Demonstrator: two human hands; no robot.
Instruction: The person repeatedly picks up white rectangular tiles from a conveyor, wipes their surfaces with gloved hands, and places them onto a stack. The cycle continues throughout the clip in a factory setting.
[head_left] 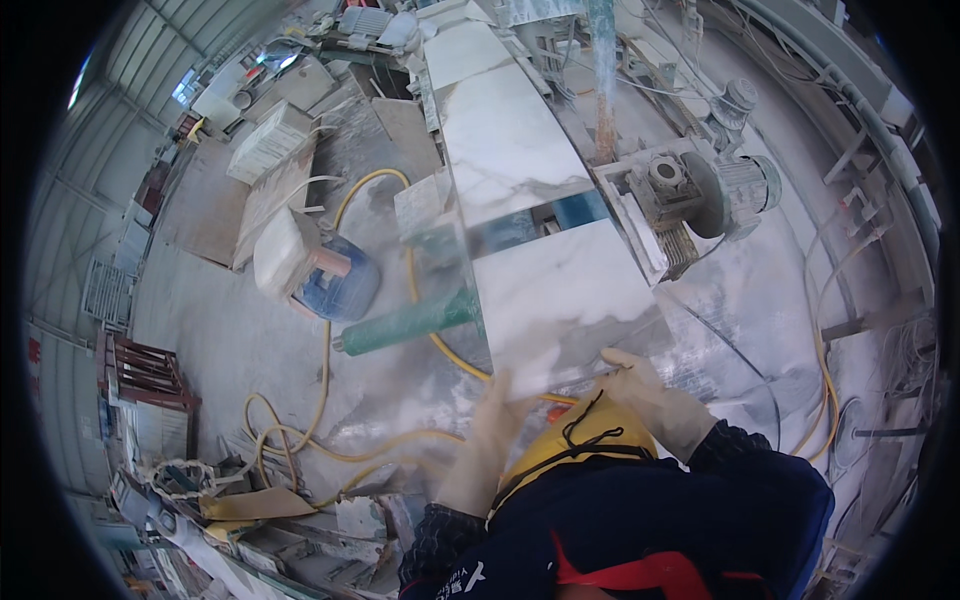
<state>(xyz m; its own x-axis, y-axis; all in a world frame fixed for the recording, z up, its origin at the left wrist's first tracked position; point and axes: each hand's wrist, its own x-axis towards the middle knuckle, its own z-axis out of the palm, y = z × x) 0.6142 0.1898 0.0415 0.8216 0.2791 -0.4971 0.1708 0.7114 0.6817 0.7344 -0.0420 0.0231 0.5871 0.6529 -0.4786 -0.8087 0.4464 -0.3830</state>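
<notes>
Both my hands wear pale, dusty gloves and are at the near edge of a white marble-look slab (pixel 565 285) with grey veining. My left hand (pixel 490 425) grips the slab's near left corner, its fingers partly out of sight. My right hand (pixel 655 398) holds the near edge further right, with the thumb over the top face. Beyond a gap showing blue parts, a second white slab (pixel 510 140) lies in line with the first. A yellow apron (pixel 575 435) with a black cord tied at the waist shows between my forearms.
A green roller (pixel 408 322) sticks out left of the slab. A yellow hose (pixel 327 400) loops over the dusty floor, near a blue plastic drum (pixel 340 285). Motors (pixel 715 190) stand to the right. Scrap pieces and a tilted trough (pixel 285 545) lie at lower left.
</notes>
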